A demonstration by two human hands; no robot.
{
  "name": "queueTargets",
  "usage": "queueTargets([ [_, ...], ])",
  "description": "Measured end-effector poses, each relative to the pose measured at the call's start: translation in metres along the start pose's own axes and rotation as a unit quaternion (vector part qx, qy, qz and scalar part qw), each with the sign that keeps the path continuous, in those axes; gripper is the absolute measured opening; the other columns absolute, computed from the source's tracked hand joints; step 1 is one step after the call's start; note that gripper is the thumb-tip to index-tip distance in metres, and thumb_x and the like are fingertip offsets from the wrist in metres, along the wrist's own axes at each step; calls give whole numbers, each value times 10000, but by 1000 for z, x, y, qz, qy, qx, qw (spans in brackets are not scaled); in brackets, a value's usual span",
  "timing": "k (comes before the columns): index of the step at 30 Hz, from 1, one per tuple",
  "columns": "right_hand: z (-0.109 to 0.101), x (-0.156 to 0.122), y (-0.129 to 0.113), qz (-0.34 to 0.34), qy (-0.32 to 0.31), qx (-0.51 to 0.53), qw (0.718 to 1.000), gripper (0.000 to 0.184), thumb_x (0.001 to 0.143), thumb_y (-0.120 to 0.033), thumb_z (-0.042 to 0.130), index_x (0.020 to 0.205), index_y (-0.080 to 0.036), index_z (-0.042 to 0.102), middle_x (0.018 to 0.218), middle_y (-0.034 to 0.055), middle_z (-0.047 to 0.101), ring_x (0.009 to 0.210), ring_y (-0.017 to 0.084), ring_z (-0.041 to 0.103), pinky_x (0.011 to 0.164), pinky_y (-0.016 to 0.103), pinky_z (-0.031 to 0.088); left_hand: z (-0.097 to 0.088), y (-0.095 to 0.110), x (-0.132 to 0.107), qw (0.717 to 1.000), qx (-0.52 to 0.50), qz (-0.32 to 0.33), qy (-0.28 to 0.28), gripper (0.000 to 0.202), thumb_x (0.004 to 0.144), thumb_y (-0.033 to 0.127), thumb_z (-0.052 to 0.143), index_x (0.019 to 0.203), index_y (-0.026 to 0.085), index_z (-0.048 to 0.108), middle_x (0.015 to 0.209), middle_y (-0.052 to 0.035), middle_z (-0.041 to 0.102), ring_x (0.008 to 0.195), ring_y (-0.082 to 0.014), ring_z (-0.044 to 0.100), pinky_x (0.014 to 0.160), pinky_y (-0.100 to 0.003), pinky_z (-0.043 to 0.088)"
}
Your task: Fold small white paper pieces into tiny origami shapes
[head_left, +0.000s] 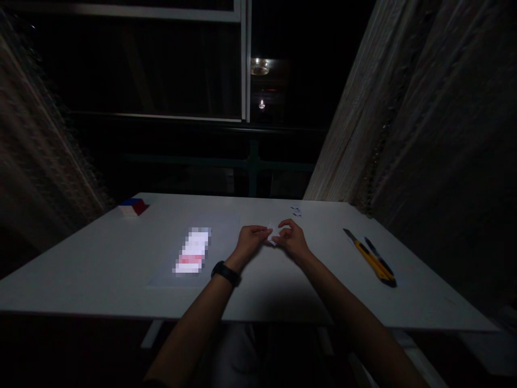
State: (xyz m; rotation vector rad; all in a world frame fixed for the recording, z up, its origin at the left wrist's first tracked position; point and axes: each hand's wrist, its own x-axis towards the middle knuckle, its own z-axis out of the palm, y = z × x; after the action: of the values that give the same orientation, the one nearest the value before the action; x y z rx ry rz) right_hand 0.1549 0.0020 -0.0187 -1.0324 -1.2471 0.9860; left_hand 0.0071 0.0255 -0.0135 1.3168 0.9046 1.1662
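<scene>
Over the middle of the table, my left hand (252, 239) pinches a small white piece of paper (272, 236) between thumb and fingers. A dark watch is on that wrist. From the other side, my right hand (293, 239) grips the paper's lower right edge near the thumb, its index finger arched above and apart from it. The dim light hides the paper's exact shape and any folds. Just beyond my hands, two small white pieces with dark marks (297, 212) lie on the table.
On the white table (121, 269), a lit phone (193, 250) rests on a pale sheet at left. A blue, red and white block (133, 207) stands at the far left corner. To the right lie a yellow utility knife (370, 260) and a dark pen (378, 255). Curtains hang both sides.
</scene>
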Motion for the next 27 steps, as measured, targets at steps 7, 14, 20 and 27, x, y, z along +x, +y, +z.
queueTargets([
  [7,6,1,0,-35,114,-18,993,415,468,-387,772,681,-205,466,487,-53,547,439,112,507,444,227,392,1,-2,-2,996,72,48,-37,385,666,490,616,659,111,689,573,-63,632,542,-133,553,558,-230,399],
  [14,8,0,0,-18,63,4,998,357,547,-373,725,820,-180,600,650,37,678,608,194,627,569,293,468,-4,-4,1,983,144,112,37,382,729,475,537,596,137,654,560,-40,613,564,-142,551,573,-233,386],
  [20,7,-1,-2,-15,35,16,999,413,496,-300,750,858,-172,598,696,38,692,661,219,651,613,325,501,-5,-2,1,973,193,125,37,417,777,478,473,596,134,625,583,-36,607,588,-141,541,581,-236,375],
  [27,6,1,-1,-36,61,5,997,366,515,-263,745,844,-171,614,678,29,690,649,204,652,596,297,499,-4,-3,3,974,177,142,6,403,808,444,433,618,130,601,607,-22,599,599,-129,529,597,-233,383],
])
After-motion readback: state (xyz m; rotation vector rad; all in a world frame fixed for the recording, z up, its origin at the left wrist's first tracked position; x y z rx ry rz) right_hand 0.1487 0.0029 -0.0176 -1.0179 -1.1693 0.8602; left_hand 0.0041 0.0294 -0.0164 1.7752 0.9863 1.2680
